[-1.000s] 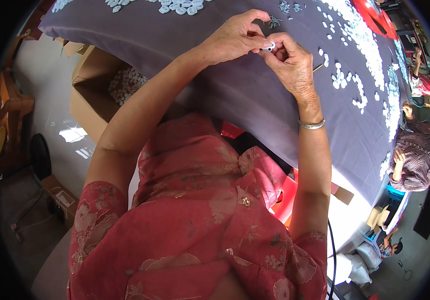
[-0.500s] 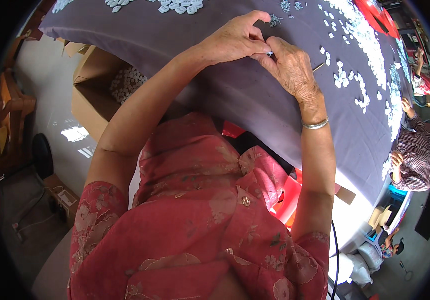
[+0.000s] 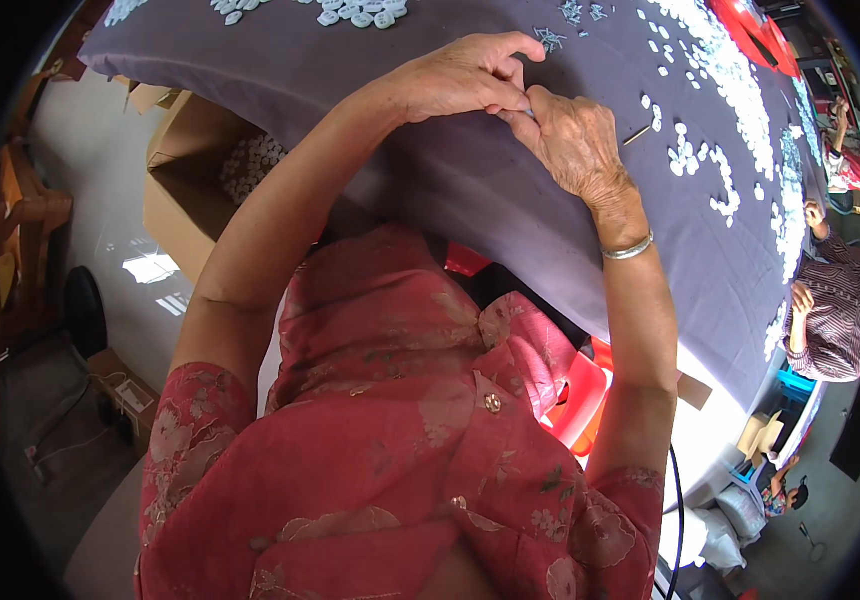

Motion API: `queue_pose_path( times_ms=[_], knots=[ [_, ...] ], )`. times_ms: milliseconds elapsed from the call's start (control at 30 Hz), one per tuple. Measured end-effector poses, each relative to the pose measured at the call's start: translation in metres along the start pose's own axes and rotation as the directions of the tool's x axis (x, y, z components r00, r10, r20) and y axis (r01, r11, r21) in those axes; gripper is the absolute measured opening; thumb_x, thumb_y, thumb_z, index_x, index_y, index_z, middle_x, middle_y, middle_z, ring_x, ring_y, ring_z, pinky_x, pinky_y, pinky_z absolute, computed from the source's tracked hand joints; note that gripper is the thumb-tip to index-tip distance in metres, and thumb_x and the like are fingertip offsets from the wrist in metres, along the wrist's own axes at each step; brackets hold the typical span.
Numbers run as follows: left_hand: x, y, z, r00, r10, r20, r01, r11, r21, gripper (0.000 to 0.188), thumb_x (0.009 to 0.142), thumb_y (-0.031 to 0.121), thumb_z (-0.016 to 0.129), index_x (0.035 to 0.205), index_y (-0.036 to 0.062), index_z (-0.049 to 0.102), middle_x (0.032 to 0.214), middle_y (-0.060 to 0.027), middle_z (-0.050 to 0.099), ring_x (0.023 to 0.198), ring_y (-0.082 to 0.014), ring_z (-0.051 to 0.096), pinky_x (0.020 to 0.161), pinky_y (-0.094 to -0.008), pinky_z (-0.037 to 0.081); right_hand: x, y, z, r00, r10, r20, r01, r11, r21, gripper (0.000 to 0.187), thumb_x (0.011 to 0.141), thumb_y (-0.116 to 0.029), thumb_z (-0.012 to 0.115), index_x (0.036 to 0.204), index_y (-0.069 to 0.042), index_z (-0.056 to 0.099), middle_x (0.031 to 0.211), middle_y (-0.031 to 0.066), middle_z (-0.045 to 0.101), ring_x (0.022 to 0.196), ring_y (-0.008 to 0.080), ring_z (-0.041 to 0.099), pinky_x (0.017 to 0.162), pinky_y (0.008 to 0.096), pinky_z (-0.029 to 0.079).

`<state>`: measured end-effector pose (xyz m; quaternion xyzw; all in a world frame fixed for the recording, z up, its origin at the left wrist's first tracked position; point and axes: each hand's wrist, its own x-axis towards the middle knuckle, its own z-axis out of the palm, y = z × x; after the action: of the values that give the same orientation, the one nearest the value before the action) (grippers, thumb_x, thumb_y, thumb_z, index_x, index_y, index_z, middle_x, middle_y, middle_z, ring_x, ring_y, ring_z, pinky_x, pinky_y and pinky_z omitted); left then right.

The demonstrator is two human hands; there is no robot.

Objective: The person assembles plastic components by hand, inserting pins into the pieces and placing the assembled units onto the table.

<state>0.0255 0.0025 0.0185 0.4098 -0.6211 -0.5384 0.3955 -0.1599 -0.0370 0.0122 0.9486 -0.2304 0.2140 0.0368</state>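
Over the table edge my left hand [image 3: 468,76] and my right hand [image 3: 572,142] meet fingertip to fingertip. Thumbs and fingers of both are pinched on a small white plastic piece [image 3: 527,112], mostly hidden by the fingers. My left index finger arches away from the pinch. Just beyond the hands lies a small heap of screws [image 3: 550,40], with more screws [image 3: 572,12] behind it. To the right of my right hand rest a thin brass-coloured rod [image 3: 637,134] and a loose cluster of white plastic pieces [image 3: 685,152].
A grey cloth covers the table [image 3: 430,190]. White oval pieces [image 3: 362,12] lie at its far left, and a long spread of white pieces [image 3: 740,90] runs along the right. A cardboard box [image 3: 175,190] with similar pieces stands below left. Another person [image 3: 835,310] sits at the right.
Both joined hands have shifted slightly left and toward me, still pinching. The white piece shows less between the fingers. At the right, the other person's hand has moved up a little.
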Motion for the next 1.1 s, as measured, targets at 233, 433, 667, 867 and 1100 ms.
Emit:
queue_pose_path(
  times_ms=[233, 433, 667, 867, 1100],
  knots=[
    [-0.003, 0.005, 0.001, 1.0, -0.022, -0.003, 0.022, 0.999, -0.024, 0.048, 0.082, 0.005, 0.054, 0.13, 0.0042, 0.045, 0.07, 0.0021, 0.046, 0.063, -0.007, 0.04, 0.06, -0.0229, 0.035, -0.001, -0.006, -0.002, 1.0, 0.015, 0.027, -0.016, 1.0, 0.025, 0.033, 0.085, -0.031, 0.066, 0.071, -0.004, 0.052, 0.053, 0.0136, 0.054, 0.051, 0.0318, 0.058, 0.049, 0.0391, 0.046],
    [-0.004, 0.006, 0.0, 0.998, -0.055, 0.034, 0.056, 0.998, -0.009, 0.047, 0.082, 0.005, 0.054, 0.128, 0.0044, 0.047, 0.069, 0.0019, 0.045, 0.062, -0.0071, 0.04, 0.059, -0.023, 0.035, -0.002, -0.006, -0.002, 0.999, -0.047, 0.017, 0.046, 0.998, 0.047, 0.036, 0.086, -0.031, 0.066, 0.068, -0.003, 0.051, 0.049, 0.0137, 0.052, 0.047, 0.0315, 0.057, 0.045, 0.038, 0.045],
    [0.0, -0.003, -0.005, 0.996, 0.004, 0.09, 0.003, 0.997, -0.078, 0.044, 0.08, 0.004, 0.059, 0.122, -0.0034, 0.046, 0.072, -0.0027, 0.05, 0.065, -0.01, 0.045, 0.06, -0.024, 0.038, -0.002, -0.005, -0.002, 0.998, -0.059, 0.031, 0.057, 0.996, 0.072, 0.033, 0.086, -0.03, 0.066, 0.07, -0.003, 0.053, 0.05, 0.0143, 0.053, 0.048, 0.0323, 0.057, 0.045, 0.0393, 0.046],
    [-0.003, 0.008, -0.006, 0.995, -0.032, 0.099, 0.034, 0.999, -0.022, 0.042, 0.083, 0.006, 0.059, 0.121, -0.0032, 0.044, 0.072, -0.0034, 0.051, 0.063, -0.0102, 0.047, 0.059, -0.0241, 0.04, -0.002, -0.005, -0.005, 0.998, 0.005, 0.058, -0.013, 0.991, 0.132, 0.033, 0.085, -0.034, 0.065, 0.077, -0.004, 0.054, 0.062, 0.0132, 0.059, 0.059, 0.0323, 0.061, 0.051, 0.0399, 0.048],
    [0.003, -0.011, -0.032, 0.972, 0.073, -0.221, -0.043, 0.989, 0.14, 0.021, 0.085, 0.006, 0.06, 0.104, 0.0039, 0.053, 0.072, 0.0002, 0.054, 0.06, -0.007, 0.051, 0.052, -0.0215, 0.041, -0.01, -0.003, -0.006, 0.99, 0.082, -0.118, -0.069, 0.991, 0.112, 0.041, 0.078, -0.038, 0.071, 0.07, -0.006, 0.047, 0.06, 0.0088, 0.054, 0.056, 0.0288, 0.058, 0.05, 0.0389, 0.047]
  ],
)
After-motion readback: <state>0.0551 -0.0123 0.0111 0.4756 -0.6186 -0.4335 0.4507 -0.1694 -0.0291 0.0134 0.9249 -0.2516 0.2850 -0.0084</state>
